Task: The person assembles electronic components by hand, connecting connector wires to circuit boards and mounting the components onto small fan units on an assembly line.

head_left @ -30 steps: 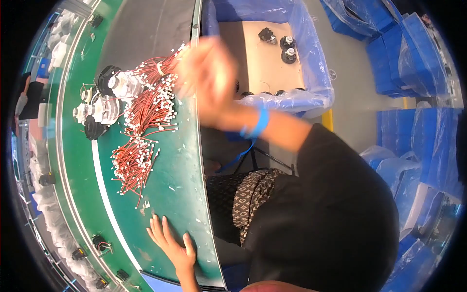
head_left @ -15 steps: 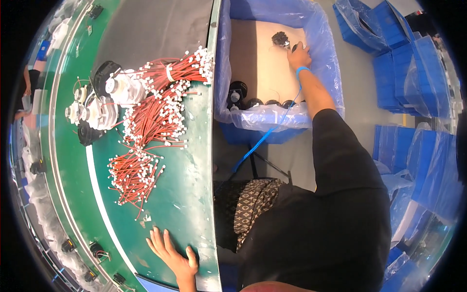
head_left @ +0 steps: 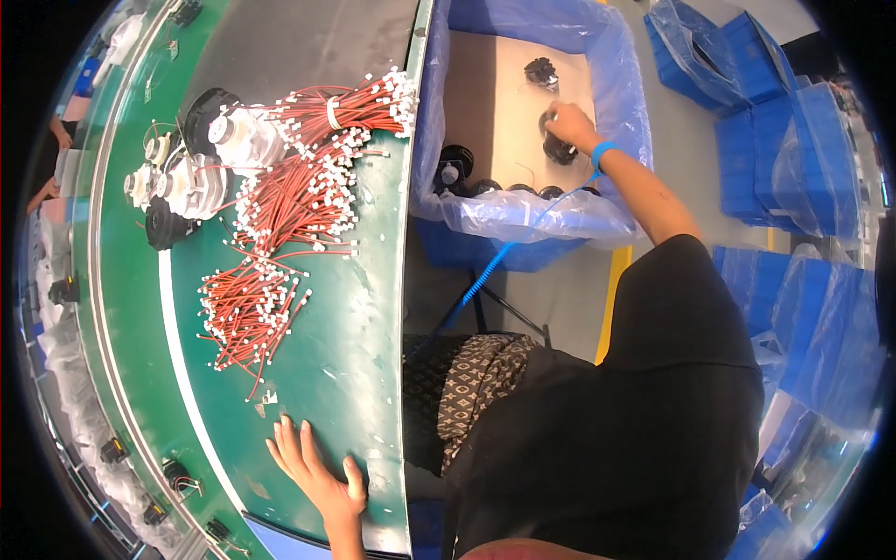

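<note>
Inside a plastic-lined blue bin [head_left: 574, 217], my right hand [head_left: 571, 127] has its fingers closed on a black round motor-like part [head_left: 560, 149], held over a cardboard sheet [head_left: 499, 103]. Beyond it on the sheet lies another dark part [head_left: 540, 72] with a whitish side. More black round parts [head_left: 455, 168] line the bin's near side and left corner. Flat on the green worktable [head_left: 345, 373] rests my left hand [head_left: 317, 474], fingers spread and holding nothing. Small scraps [head_left: 267, 401] lie just beyond its fingertips.
Bundles of red wires with white connectors [head_left: 289, 205] spread over the table, beside white-and-black motor assemblies [head_left: 191, 182]. A blue coiled cord [head_left: 487, 275] runs from my right wristband [head_left: 602, 152] across the bin's near edge. Stacked blue bins [head_left: 761, 159] stand at the right.
My right hand has drawn nearer within the bin, bringing the black round part toward the near side. The left hand stays flat on the table; the whole view has shifted slightly.
</note>
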Demonstrator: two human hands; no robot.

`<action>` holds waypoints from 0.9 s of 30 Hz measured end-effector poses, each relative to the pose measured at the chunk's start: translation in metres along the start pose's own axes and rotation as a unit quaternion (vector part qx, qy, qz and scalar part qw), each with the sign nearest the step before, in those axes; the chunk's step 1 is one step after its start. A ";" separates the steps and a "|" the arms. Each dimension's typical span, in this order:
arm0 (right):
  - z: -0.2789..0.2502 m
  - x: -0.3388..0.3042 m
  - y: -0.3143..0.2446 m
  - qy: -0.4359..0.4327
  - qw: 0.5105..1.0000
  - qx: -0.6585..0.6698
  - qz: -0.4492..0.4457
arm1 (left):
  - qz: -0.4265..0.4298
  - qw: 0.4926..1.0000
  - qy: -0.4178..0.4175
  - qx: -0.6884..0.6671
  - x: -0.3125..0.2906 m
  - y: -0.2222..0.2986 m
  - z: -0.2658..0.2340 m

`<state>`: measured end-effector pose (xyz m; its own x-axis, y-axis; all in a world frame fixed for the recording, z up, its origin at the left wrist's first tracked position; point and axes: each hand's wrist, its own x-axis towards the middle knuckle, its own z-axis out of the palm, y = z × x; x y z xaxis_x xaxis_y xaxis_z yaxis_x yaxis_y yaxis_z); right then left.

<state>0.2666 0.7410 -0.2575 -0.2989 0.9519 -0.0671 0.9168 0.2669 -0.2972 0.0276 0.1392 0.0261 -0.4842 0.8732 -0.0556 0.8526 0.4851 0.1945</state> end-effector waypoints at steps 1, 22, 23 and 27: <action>-0.004 -0.002 0.000 -0.107 0.990 -0.039 -0.084 | 0.001 1.000 0.000 -0.003 0.000 0.001 0.000; -0.011 -0.056 -0.052 -0.301 0.845 -0.265 -0.355 | -0.026 0.999 0.046 -0.010 0.000 0.001 0.000; -0.018 -0.063 -0.053 -0.257 0.847 -0.238 -0.399 | -0.021 0.999 0.043 -0.024 -0.002 0.001 -0.001; -0.057 -0.081 -0.059 -0.189 0.887 -0.184 -0.380 | -0.028 0.997 0.057 -0.053 -0.005 -0.001 -0.001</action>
<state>0.2518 0.6572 -0.1807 -0.8706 0.3767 -0.3165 0.4168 0.9065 -0.0677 0.0291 0.1338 0.0270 -0.5549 0.8308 0.0421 0.8008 0.5198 0.2977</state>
